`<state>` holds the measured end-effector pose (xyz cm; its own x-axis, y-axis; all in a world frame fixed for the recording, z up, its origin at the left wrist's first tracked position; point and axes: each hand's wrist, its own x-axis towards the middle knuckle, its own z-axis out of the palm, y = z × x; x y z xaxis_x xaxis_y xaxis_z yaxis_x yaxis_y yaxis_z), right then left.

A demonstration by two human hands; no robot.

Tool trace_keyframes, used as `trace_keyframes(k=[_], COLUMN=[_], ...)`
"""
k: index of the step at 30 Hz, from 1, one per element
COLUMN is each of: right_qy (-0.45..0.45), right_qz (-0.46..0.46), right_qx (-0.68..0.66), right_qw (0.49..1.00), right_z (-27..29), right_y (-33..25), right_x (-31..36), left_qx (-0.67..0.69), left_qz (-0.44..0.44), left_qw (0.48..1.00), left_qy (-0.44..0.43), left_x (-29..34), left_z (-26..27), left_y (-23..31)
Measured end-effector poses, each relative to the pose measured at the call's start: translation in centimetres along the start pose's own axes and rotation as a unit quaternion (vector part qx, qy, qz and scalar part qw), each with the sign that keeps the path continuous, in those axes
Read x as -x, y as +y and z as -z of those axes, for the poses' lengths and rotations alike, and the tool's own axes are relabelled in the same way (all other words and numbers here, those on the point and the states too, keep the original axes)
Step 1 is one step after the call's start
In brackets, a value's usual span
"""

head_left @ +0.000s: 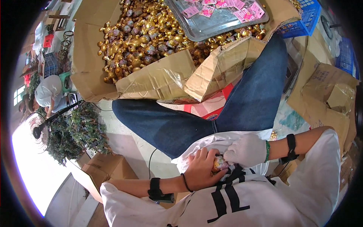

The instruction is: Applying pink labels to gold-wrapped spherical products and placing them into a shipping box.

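Observation:
Close against my white shirt, my bare left hand [204, 168] is closed around a small gold-and-purple ornament [219, 164], its shape partly covered by the fingers. My right hand [247, 151], in a white knit glove, is curled with its fingertips at the ornament's upper right side. Whether anything small is pinched in those gloved fingers cannot be seen. Beyond my knees, a large open cardboard box [155, 81] holds a heap of shiny gold ornaments [147, 41], some of them with purple glittery patches.
A metal tray [204, 32] with pink cards [247, 13] rests on the heap. A blue crate [302, 22] stands behind right; cardboard [321, 90] leans at the right. At left are a fan [38, 130], dark green foliage [83, 126] and another person [49, 90].

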<state>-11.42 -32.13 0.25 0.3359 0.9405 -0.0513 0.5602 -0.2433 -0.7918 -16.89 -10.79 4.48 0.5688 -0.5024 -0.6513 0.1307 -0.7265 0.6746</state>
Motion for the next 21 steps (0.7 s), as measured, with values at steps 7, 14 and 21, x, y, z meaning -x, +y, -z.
trace_keyframes(k=[7, 14, 21], right_qy=[0.003, -0.064, -0.019], right_qz=[-0.119, -0.256, -0.242], right_qx=[-0.05, -0.194, -0.168], right_qw=[0.992, 0.945, 0.956], right_z=[-0.3, 1.5, 1.9], right_y=[-2.5, -3.0, -2.7], right_x=[0.8, -0.8, -2.7], left_qx=[0.015, 0.051, 0.023], left_qz=[0.019, 0.092, 0.115], left_qw=[0.999, 0.994, 0.991], left_qy=[0.031, 0.002, 0.06], left_x=[0.0, -1.3, -1.5], left_z=[-0.7, -0.1, -0.7], left_y=[0.0, 0.0, -0.1])
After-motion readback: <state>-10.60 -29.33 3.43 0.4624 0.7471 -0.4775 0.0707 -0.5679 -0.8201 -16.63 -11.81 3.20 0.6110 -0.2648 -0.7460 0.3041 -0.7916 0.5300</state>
